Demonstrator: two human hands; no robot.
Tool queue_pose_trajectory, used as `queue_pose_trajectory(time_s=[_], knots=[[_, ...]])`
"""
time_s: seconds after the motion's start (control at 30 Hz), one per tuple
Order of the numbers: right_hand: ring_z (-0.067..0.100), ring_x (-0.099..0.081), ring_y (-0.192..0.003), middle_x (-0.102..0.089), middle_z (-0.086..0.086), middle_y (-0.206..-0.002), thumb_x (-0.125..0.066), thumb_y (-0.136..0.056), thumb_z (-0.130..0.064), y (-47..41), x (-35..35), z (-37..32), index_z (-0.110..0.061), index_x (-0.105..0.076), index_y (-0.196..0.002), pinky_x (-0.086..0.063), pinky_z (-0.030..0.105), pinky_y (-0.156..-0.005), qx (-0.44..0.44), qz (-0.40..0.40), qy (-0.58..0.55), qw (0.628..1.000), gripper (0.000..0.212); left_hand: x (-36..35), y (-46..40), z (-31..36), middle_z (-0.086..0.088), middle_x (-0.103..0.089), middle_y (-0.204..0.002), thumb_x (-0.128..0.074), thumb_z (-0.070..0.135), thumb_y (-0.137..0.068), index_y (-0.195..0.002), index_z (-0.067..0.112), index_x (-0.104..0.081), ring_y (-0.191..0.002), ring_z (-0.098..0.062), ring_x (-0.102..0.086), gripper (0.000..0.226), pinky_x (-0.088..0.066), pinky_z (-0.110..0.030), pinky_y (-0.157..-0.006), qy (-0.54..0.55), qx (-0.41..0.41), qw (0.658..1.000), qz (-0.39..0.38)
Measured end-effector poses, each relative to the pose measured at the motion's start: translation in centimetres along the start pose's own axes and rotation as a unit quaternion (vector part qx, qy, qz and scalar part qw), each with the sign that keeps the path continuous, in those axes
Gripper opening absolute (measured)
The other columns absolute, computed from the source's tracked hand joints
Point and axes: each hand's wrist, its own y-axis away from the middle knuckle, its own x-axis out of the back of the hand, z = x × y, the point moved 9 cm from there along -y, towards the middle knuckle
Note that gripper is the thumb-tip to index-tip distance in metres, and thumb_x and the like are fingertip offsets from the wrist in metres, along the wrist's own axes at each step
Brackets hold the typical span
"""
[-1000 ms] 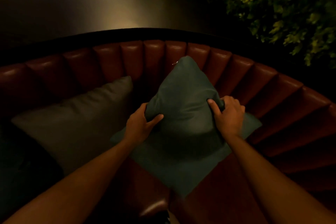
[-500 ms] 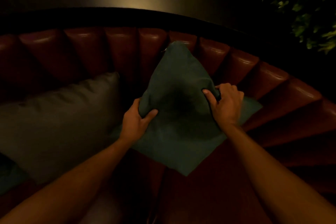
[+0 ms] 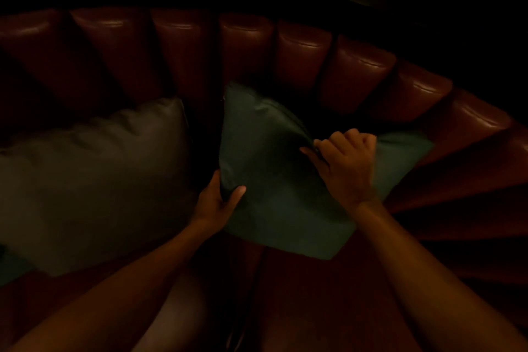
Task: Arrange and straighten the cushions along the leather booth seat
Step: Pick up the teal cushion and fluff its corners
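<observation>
Teal cushion (image 3: 274, 168), grey cushion (image 3: 94, 174), oxblood booth (image 3: 245, 48)

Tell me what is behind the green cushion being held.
Behind the green cushion, gripped by the left hand and right hand, stands the red leather backrest, its padded ribs showing above. The backrest's lower part and the seat directly beneath are covered by the cushion.

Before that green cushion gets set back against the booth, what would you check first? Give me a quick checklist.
1. Left hand grips the green cushion at its lower left edge: ok.
2. Right hand pinches its right edge: ok.
3. Cushion square to the leather backrest: not ok, it sits tilted on a corner.
4. Gap to the grey cushion: ok, they sit apart.
5. Seat behind the green cushion free of objects: cannot tell, too dark.
</observation>
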Motion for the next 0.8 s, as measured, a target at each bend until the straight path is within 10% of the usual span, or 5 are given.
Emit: queue_pose_trajectory(time_s=[0.13, 0.43, 0.67, 0.8], knots=[[0.029, -0.055, -0.080, -0.063, 0.006, -0.080, -0.071, -0.097, -0.045, -2.5, -0.4, -0.9, -0.012, -0.075, -0.089, -0.036, 0.041, -0.074, 0.011, 0.002, -0.019, 1.000, 0.034, -0.2, -0.1, 0.0, 0.002, -0.052, -0.137, -0.067, 0.032, -0.095, -0.145, 0.009, -0.040, -0.127, -0.015, -0.051, 0.062, -0.033, -0.002, -0.095, 0.001, -0.014, 0.999, 0.038], [0.038, -0.057, -0.099, -0.064, 0.014, -0.110, -0.054, -0.097, -0.052, 1.2, -5.3, -0.2, -0.014, -0.065, -0.119, -0.038, 0.048, -0.089, -0.116, -0.177, 0.021, 0.977, 0.045, 0.7, -2.0, -0.6, 0.008, -0.048, -0.149, -0.066, 0.077, -0.070, -0.156, 0.037, -0.023, -0.135, -0.018, -0.052, 0.104, -0.044, -0.045, -0.112, 0.056, 0.054, 0.997, -0.022], [0.034, -0.054, -0.125, -0.061, 0.009, -0.133, -0.056, -0.098, -0.058, -0.3, -3.0, -1.0, -0.019, -0.062, -0.137, -0.033, 0.056, -0.109, -0.119, -0.143, 0.019, 0.982, 0.055, 4.0, -1.2, 9.7, -0.003, -0.007, -0.169, -0.082, 0.045, -0.079, -0.160, 0.026, -0.013, -0.156, -0.020, -0.012, 0.108, -0.021, -0.034, -0.125, -0.066, -0.176, 0.978, 0.086], [0.036, -0.039, -0.144, -0.046, 0.010, -0.154, -0.057, -0.085, -0.074, 1.6, -2.7, -0.8, -0.029, -0.048, -0.151, -0.016, 0.060, -0.120, -0.133, -0.202, 0.036, 0.970, 0.081, 3.1, 1.3, 13.9, -0.010, -0.001, -0.169, -0.083, 0.049, -0.072, -0.159, 0.031, -0.023, -0.156, -0.038, -0.002, 0.107, -0.031, -0.056, -0.119, -0.321, -0.343, 0.875, 0.117]])
